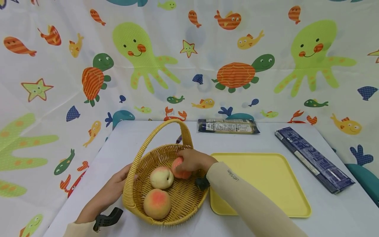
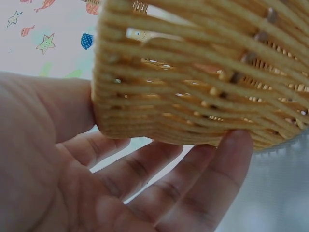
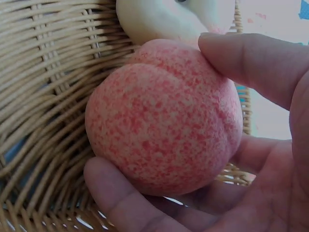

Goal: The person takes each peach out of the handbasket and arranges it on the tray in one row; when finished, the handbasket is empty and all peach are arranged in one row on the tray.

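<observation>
While the person's left hand (image 1: 116,181), fingers loosely extended, touched the outside of a round, tan wicker basket (image 1: 186,196), I saw the right hand (image 1: 196,159), thumb and fingers curled, gripping a pink-speckled, round peach (image 3: 164,121) inside the basket, just beside a smooth cream peach (image 1: 161,177)

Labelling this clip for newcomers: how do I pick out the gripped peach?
Left of the yellow tray stands a wicker basket. Inside, the right hand grips the speckled peach, pinkish-red, unlike the cream peach and the red-blushed tan peach.
</observation>
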Demonstrator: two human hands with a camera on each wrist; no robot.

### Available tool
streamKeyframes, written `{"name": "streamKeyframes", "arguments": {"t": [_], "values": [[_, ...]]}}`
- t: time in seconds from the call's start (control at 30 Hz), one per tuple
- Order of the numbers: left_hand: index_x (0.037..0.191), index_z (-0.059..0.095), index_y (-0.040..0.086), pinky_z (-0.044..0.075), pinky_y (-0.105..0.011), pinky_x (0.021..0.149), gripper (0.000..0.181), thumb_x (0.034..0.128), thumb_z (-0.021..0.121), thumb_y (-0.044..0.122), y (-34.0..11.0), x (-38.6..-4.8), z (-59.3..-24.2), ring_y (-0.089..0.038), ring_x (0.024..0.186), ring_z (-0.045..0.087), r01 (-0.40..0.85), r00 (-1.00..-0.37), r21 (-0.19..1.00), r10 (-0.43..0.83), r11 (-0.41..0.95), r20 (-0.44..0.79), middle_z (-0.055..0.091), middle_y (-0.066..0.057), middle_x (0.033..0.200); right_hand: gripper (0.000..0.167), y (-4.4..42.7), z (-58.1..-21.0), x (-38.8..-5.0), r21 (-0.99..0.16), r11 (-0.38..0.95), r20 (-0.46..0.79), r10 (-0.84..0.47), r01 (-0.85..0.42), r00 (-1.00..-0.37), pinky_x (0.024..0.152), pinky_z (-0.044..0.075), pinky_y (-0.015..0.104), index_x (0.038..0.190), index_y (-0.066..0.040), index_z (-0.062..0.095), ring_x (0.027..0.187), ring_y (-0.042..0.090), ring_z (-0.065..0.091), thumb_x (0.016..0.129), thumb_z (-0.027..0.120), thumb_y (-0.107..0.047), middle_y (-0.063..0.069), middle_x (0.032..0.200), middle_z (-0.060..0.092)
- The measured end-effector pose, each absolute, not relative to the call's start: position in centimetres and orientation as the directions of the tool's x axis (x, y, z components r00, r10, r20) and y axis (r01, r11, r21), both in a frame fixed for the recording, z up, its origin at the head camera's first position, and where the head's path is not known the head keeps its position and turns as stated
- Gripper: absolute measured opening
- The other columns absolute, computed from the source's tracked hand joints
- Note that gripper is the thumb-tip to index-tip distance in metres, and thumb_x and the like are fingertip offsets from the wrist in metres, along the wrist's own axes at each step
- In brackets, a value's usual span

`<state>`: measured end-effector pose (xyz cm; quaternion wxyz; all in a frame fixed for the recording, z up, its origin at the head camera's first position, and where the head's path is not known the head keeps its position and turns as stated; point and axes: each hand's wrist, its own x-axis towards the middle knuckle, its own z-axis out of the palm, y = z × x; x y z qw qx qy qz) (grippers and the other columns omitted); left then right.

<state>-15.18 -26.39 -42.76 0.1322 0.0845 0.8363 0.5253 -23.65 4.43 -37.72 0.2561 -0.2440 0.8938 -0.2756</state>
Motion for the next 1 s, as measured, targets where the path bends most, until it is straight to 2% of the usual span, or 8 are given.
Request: {"name": "streamKeyframes", "arguments": {"t": [0.13, 0.23, 0.43, 0.63, 0.87, 1.0], "values": [[0.162, 0.031, 0.007, 0.048, -0.028, 0.097, 0.061, 0.1111, 0.051, 0.033, -26.3, -15.2, -42.9, -0.044, 0.146, 0.037, -0.003, -0.951, 0.897, 0.276, 0.442, -0.140, 0.042, -0.023, 0.160, 0.060, 4.5, -38.1, -23.5, -0.654, 0.721, -0.338, -0.551, -0.230, -0.763, 0.079, 0.057, 0.038, 0.146, -0.005, 0.056, 0.099, 0.022, 0.064, 0.093, 0.075, -0.025, 0.011, 0.127, 0.064], [0.162, 0.031, 0.007, 0.049, -0.030, 0.097, 0.060, 0.1111, 0.051, 0.032, -26.3, -15.2, -42.9, -0.044, 0.146, 0.038, -0.006, -0.951, 0.895, 0.274, 0.446, -0.142, 0.042, -0.023, 0.160, 0.060, 4.5, -38.1, -23.3, -0.668, 0.717, -0.334, -0.530, -0.201, -0.780, 0.072, 0.058, 0.038, 0.144, -0.005, 0.058, 0.095, 0.021, 0.064, 0.090, 0.078, -0.023, 0.011, 0.124, 0.065], [0.162, 0.032, 0.008, 0.049, -0.042, 0.101, 0.060, 0.1114, 0.050, 0.033, -26.3, -15.2, -42.6, -0.044, 0.147, 0.037, 0.001, -0.952, 0.887, 0.272, 0.462, -0.140, 0.042, -0.023, 0.160, 0.059, 5.3, -37.3, -22.9, -0.638, 0.716, -0.247, -0.538, -0.282, -0.806, 0.082, 0.054, 0.035, 0.140, -0.010, 0.063, 0.103, 0.021, 0.062, 0.086, 0.080, -0.027, 0.008, 0.128, 0.065], [0.162, 0.033, 0.008, 0.048, -0.048, 0.103, 0.059, 0.1112, 0.051, 0.033, -26.2, -15.2, -42.6, -0.044, 0.147, 0.038, 0.003, -0.955, 0.884, 0.265, 0.468, -0.137, 0.043, -0.022, 0.160, 0.060, 7.9, -35.5, -21.7, -0.699, 0.666, -0.179, -0.516, -0.261, -0.838, 0.084, 0.055, 0.037, 0.141, -0.016, 0.064, 0.104, 0.018, 0.063, 0.086, 0.082, -0.031, 0.004, 0.128, 0.066], [0.162, 0.032, 0.007, 0.045, -0.056, 0.107, 0.060, 0.1111, 0.051, 0.033, -26.2, -15.2, -42.7, -0.045, 0.148, 0.035, 0.009, -0.957, 0.882, 0.259, 0.471, -0.128, 0.042, -0.022, 0.161, 0.065, 11.6, -34.5, -20.5, -0.746, 0.618, -0.109, -0.480, -0.247, -0.871, 0.080, 0.056, 0.035, 0.145, -0.016, 0.060, 0.100, 0.018, 0.064, 0.087, 0.085, -0.032, 0.003, 0.128, 0.066], [0.161, 0.034, 0.007, 0.047, -0.054, 0.104, 0.059, 0.1111, 0.051, 0.033, -26.1, -15.3, -42.8, -0.045, 0.146, 0.039, 0.015, -0.960, 0.878, 0.252, 0.478, -0.121, 0.044, -0.022, 0.159, 0.068, 14.5, -34.4, -19.6, -0.776, 0.596, -0.098, -0.433, -0.204, -0.896, 0.076, 0.057, 0.036, 0.146, -0.016, 0.059, 0.100, 0.021, 0.065, 0.085, 0.086, -0.033, 0.005, 0.128, 0.066]]}}
